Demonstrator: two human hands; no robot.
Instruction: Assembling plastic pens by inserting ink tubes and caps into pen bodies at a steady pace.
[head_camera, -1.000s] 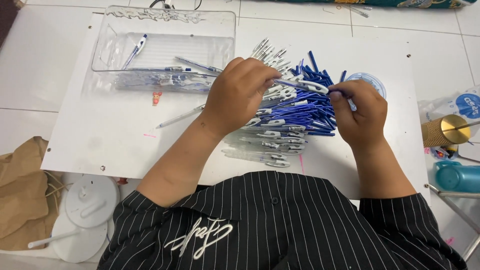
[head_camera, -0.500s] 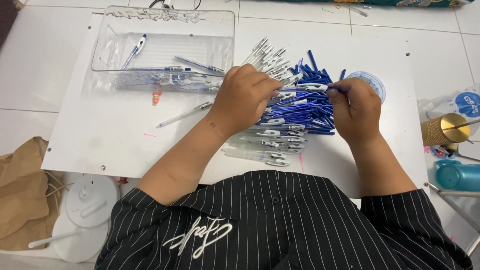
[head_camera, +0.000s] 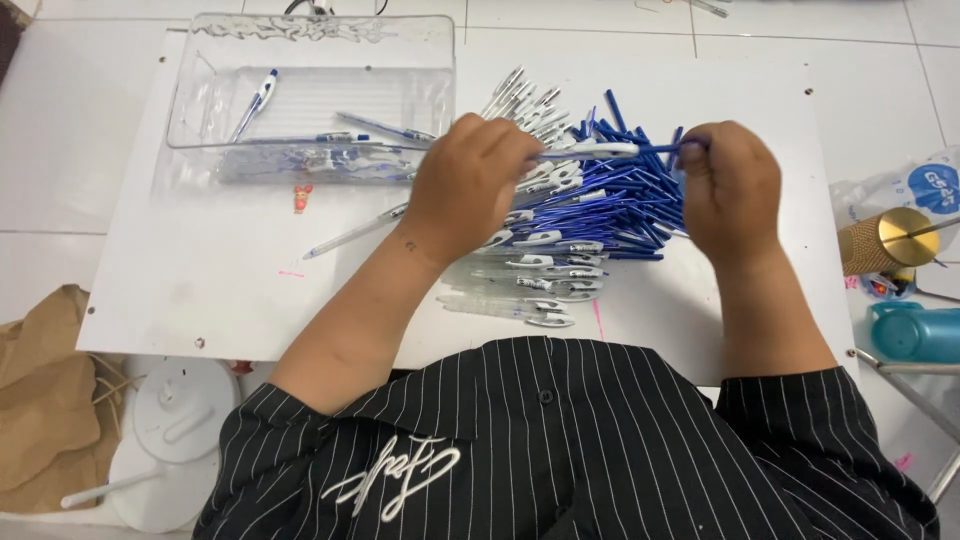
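both hands (head_camera: 480, 180) hold one pen (head_camera: 620, 150) above pile (head_camera: 610, 215).

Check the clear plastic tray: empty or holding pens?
Holding pens: the clear tray has a few pens lying flat inside, most along its near wall.

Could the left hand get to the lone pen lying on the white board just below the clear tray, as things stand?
Probably yes. The lone pen lies bare on the white board, just beside the left hand, with nothing between them. But that hand now pinches a pen together with the right hand.
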